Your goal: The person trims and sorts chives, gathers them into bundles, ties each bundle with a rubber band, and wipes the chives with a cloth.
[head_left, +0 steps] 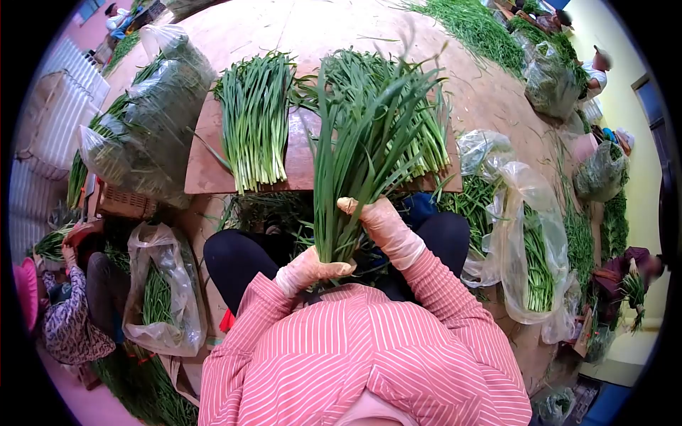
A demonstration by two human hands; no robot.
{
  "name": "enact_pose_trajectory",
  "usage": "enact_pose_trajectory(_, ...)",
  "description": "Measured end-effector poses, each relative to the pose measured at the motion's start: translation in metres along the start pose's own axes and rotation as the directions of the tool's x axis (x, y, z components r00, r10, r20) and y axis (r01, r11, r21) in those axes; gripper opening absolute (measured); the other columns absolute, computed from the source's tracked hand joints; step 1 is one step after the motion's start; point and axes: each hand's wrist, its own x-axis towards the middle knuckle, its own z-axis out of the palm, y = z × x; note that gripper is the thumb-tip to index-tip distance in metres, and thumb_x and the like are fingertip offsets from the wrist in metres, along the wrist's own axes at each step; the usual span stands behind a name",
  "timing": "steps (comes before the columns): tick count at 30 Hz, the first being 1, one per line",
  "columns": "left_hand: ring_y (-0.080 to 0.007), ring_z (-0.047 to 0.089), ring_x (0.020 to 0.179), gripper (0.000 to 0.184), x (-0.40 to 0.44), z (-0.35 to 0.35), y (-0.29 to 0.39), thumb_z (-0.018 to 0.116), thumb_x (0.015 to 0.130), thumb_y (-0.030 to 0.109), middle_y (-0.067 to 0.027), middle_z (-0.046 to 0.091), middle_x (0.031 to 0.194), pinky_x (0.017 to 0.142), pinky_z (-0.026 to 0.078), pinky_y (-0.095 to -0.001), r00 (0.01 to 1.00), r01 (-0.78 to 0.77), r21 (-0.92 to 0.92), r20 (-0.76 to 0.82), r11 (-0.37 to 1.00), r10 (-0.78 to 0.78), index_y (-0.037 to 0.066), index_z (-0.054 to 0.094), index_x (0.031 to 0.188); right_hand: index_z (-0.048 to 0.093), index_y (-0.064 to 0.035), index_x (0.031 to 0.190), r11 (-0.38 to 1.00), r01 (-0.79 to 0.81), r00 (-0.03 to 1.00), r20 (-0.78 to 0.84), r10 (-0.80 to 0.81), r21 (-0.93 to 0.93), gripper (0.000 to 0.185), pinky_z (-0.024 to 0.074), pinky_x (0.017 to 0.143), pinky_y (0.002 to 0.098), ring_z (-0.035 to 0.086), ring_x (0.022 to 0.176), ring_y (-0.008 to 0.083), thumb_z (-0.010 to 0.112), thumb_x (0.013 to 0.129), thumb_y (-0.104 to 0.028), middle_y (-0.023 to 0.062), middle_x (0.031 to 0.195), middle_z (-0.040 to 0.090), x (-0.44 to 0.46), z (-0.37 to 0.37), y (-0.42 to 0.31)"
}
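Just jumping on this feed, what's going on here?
A person in a striped pink shirt is holding a bundle of long green stalks upright. The left hand grips it near the bottom; the right hand is at its right side, thumb in front. Beyond, a board carries a left pile and a right pile of similar stalks, the latter partly hidden.

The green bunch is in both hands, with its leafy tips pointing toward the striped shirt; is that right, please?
Not quite: in the head view, the leafy tips point away from the striped shirt. The left hand and right hand do hold the green bunch.
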Motion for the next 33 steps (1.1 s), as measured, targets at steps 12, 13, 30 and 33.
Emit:
enact_pose_trajectory(12, -0.0162, 0.059, 0.073, 0.06, 0.003, 0.004, 0.004, 0.076, 0.075, 0.032, -0.0075, 0.061, 0.087, 0.064, 0.05, -0.0288, 1.0, -0.023, -0.229, -0.01, 0.973, 0.021, 0.003, 0.047, 0.12, 0.062, -0.0014, 0.11, 0.999, 0.032, 0.999, 0.012, -0.032, 0.022, 0.041, 0.0457, 0.084, 0.028, 0.059, 0.092, 0.0121, 0.074, 0.08, -0.027, 0.0042, 0.104, 0.065, -0.02, 0.015, -0.023)
enact_pose_trajectory(13, -0.0162, 0.059, 0.073, 0.06, 0.003, 0.003, 0.004, 0.076, 0.075, 0.032, -0.0075, 0.061, 0.087, 0.064, 0.05, -0.0288, 1.0, -0.023, -0.229, -0.006, 0.973, 0.022, 0.003, 0.047, 0.12, 0.061, -0.0012, 0.112, 0.999, 0.03, 0.999, 0.039, -0.029, -0.023, 0.043, 0.0448, 0.086, 0.0283, 0.058, 0.094, 0.0121, 0.073, 0.081, -0.028, 0.0046, 0.105, 0.064, -0.022, 0.015, -0.028)
enact_pose_trajectory(30, -0.0088, 0.054, 0.059, 0.035, 0.009, -0.004, -0.004, 0.069, 0.079, 0.034, -0.004, 0.062, 0.071, 0.048, 0.039, -0.0195, 0.99, -0.121, -0.095, -0.081, 0.988, 0.114, 0.002, 0.063, 0.092, 0.063, -0.0004, 0.103, 0.466, 0.256, 0.696, -0.172, -0.697, -0.847, 0.036, 0.0487, 0.061, 0.0234, 0.057, 0.064, 0.0074, 0.075, 0.078, -0.023, 0.0059, 0.077, 0.064, -0.033, 0.022, -0.131)
enact_pose_trajectory(33, -0.0075, 0.053, 0.056, 0.034, 0.01, -0.006, -0.004, 0.067, 0.079, 0.033, -0.0033, 0.062, 0.069, 0.046, 0.038, -0.0188, 0.993, -0.098, 0.002, -0.066, 0.995, 0.098, 0.002, 0.064, 0.092, 0.065, 0.0001, 0.096, 0.402, 0.1, 0.778, -0.18, -0.602, -0.91, 0.034, 0.0432, 0.06, 0.022, 0.05, 0.064, 0.0058, 0.074, 0.079, -0.028, -0.0008, 0.073, 0.057, -0.004, 0.018, -0.124)
